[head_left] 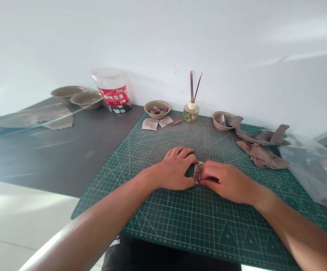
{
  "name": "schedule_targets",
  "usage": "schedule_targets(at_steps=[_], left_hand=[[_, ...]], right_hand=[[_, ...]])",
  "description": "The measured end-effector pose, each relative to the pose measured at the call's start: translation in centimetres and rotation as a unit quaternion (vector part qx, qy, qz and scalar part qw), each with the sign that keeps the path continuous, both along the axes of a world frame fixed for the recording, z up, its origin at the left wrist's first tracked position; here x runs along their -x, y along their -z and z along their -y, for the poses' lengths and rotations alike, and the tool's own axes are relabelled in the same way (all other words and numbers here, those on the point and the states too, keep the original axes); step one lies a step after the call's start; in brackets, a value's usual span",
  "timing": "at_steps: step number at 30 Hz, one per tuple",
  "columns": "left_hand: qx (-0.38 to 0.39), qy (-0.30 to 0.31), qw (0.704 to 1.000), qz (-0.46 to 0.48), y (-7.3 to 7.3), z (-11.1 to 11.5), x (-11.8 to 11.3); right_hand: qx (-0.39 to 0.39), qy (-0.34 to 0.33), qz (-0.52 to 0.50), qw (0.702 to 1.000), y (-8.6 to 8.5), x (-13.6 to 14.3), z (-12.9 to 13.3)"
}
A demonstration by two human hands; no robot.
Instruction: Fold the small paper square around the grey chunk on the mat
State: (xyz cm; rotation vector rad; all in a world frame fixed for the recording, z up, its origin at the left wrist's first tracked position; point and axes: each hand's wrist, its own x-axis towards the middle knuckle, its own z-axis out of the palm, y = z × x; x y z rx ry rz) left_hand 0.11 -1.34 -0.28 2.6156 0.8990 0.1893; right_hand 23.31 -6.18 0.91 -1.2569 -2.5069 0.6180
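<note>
Near the middle of the green cutting mat (177,222), a small pale piece with brown patches (197,171) lies between my hands. My left hand (177,168) rests on the mat, with its thumb and index fingertip at the left edge of the piece and the other fingers bent. My right hand (222,180) has its fingers pinched on the right side of the piece, hiding part of it.
Behind stand a bowl of dark bits (158,109), flat pieces (150,124), a reed diffuser (191,112) and another bowl (221,121). Crumpled cloths (265,156) and clear plastic (316,169) lie right; a jar (114,94), bowls (87,99) and cloth (53,116) left.
</note>
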Motion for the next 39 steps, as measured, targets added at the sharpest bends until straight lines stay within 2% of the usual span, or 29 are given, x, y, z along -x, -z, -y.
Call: schedule_targets(at_steps=[4,8,10,15,20,25,30,32,35,37,39], left_hand=[[-0.008,-0.005,1.0,-0.002,0.1,0.0,0.0],[-0.003,0.003,1.0,0.002,0.0,0.0,0.1],[-0.002,0.004,1.0,0.003,0.0,0.0,0.1],[-0.004,-0.006,1.0,-0.004,-0.1,0.1,0.1],[0.002,-0.001,1.0,0.0,-0.1,0.1,0.0],[-0.006,-0.006,1.0,-0.004,0.0,0.0,0.0],[0.004,0.004,1.0,0.004,-0.2,0.0,0.0],[0.006,-0.001,1.0,0.004,-0.2,0.0,0.0],[0.006,-0.006,1.0,0.005,-0.2,0.0,0.0],[0.006,-0.003,1.0,0.006,-0.2,0.0,0.0],[0.007,0.0,1.0,0.006,-0.2,0.0,0.0]], right_hand=[[-0.04,0.078,0.027,0.996,0.0,-0.3,-0.5],[0.013,-0.011,0.008,1.0,-0.2,-0.5,0.0],[0.009,-0.033,0.004,0.999,-0.1,-0.2,0.1],[-0.044,0.073,0.025,0.996,0.2,-1.0,-0.8],[0.013,-0.017,0.0,1.0,0.1,-0.6,-0.3],[-0.03,0.066,0.02,0.997,-0.1,-0.6,-0.8],[0.041,-0.037,-0.014,0.998,-0.4,-0.5,-0.2],[0.017,-0.017,-0.014,1.0,-0.2,-0.6,-0.4],[-0.028,0.064,0.009,0.998,-0.1,-1.1,-0.9],[-0.008,0.047,0.012,0.999,-0.2,-1.2,-0.8],[0.028,-0.01,-0.001,1.0,-0.2,-0.9,-0.4]])
